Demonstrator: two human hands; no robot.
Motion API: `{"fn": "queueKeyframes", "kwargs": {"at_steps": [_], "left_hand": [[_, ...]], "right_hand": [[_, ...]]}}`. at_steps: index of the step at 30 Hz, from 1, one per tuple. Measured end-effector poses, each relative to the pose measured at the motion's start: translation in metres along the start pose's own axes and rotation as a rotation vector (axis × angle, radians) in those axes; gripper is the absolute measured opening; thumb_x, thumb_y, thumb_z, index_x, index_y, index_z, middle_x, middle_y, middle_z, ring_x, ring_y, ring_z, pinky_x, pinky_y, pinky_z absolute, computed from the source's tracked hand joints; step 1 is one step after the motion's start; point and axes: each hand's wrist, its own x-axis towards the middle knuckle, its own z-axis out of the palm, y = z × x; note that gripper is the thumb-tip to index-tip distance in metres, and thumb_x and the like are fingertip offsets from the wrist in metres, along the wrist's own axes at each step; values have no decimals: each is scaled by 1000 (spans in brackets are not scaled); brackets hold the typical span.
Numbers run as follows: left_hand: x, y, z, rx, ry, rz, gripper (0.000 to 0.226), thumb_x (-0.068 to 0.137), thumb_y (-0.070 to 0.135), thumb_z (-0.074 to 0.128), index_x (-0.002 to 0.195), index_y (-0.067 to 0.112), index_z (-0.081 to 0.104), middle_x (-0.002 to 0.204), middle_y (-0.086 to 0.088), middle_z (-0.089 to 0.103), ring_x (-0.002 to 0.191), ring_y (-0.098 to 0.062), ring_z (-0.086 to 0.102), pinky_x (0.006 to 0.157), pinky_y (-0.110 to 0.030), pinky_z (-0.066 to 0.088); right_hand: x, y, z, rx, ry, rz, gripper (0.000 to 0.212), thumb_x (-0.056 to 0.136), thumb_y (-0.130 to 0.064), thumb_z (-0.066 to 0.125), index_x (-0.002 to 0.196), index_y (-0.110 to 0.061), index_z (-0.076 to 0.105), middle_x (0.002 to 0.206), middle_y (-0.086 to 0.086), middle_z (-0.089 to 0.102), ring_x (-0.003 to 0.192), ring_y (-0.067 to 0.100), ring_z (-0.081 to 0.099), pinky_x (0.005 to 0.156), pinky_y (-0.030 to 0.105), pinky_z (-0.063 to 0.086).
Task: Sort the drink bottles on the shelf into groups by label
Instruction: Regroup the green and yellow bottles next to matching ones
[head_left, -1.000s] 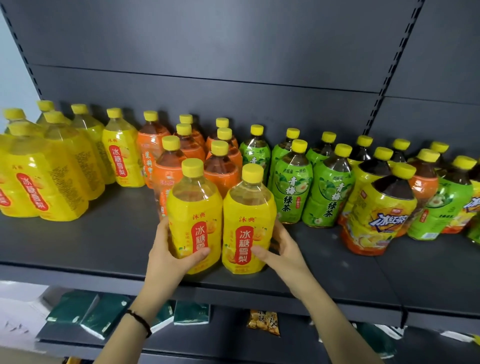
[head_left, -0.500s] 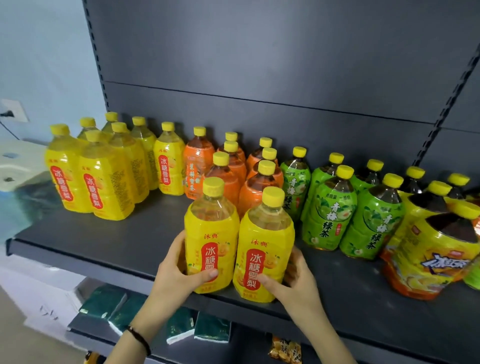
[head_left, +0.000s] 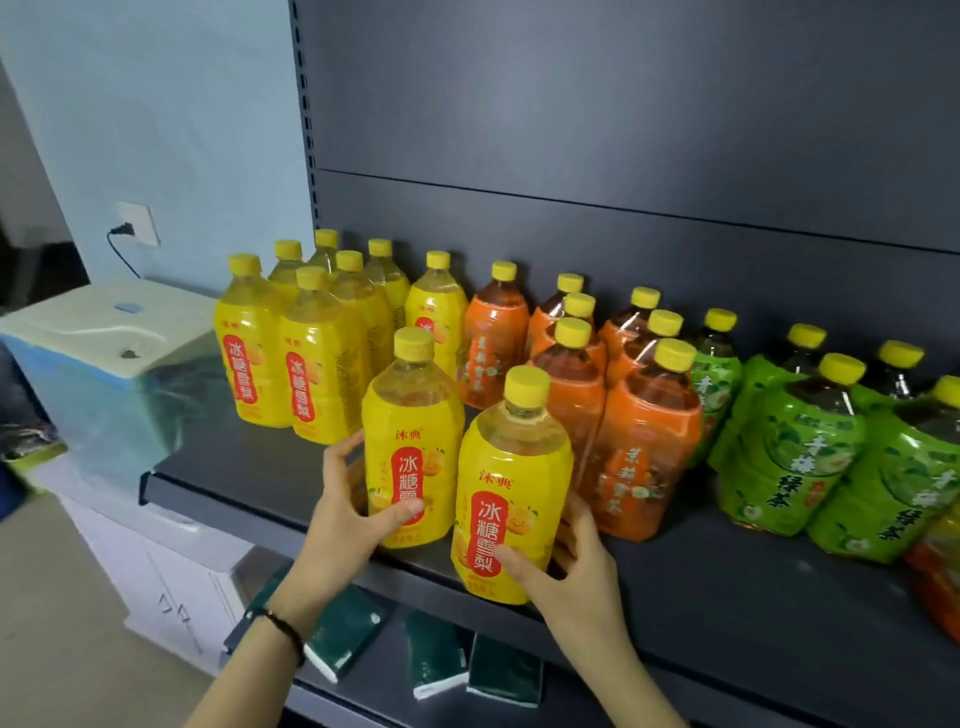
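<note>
You hold 2 pear-drink btls up front, both upright, yellow caps, yellow wrap w/ red label panel facing you. The left yellow btl is in your left hand and the right yellow btl in your right hand, side by side near the shelf front edge. Behind-left: yellow group, upright, packed tight. Mid: orange group. Right: green tea group.
</note>
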Motion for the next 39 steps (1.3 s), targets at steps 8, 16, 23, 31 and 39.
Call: {"fn": "queueKeyframes", "kwargs": {"at_steps": [8,16,23,31,39], "left_hand": [[72,-4,-15,205,-31,47,92,67,42,74,145,27,29,135,7,52,112,11,52,91,-14,49],[102,0,-19,961,-16,75,83,87,60,49,151,24,11,107,-10,68,93,-30,67,69,-36,51],[85,10,-80,721,423,436,48,85,29,68,129,18,52,124,-7,57,112,-26,54,77,-39,51],[115,-10,-117,799,424,146,125,55,56,83,150,14,14,154,-28,13,140,-48,19,105,-64,26],[125,-16,-132,515,315,146,135,52,47,87,152,15,2,153,-17,23,142,-33,21,113,-51,22]], "right_hand": [[14,-9,53,1,119,34,86,43,-75,78,119,-67,38,128,-17,58,115,7,58,97,43,51],[20,-21,84,32,205,18,73,60,-47,79,118,-64,38,126,-23,56,112,-3,57,92,27,51],[47,-21,104,57,163,30,80,64,-36,77,129,-48,33,126,-23,54,112,-4,56,84,15,50],[81,-23,128,43,70,27,73,72,-30,73,135,-37,38,119,-20,61,107,-7,60,82,12,50],[108,-19,147,-7,80,31,70,72,-42,71,132,-49,35,125,-21,58,116,0,56,96,24,48]]}}
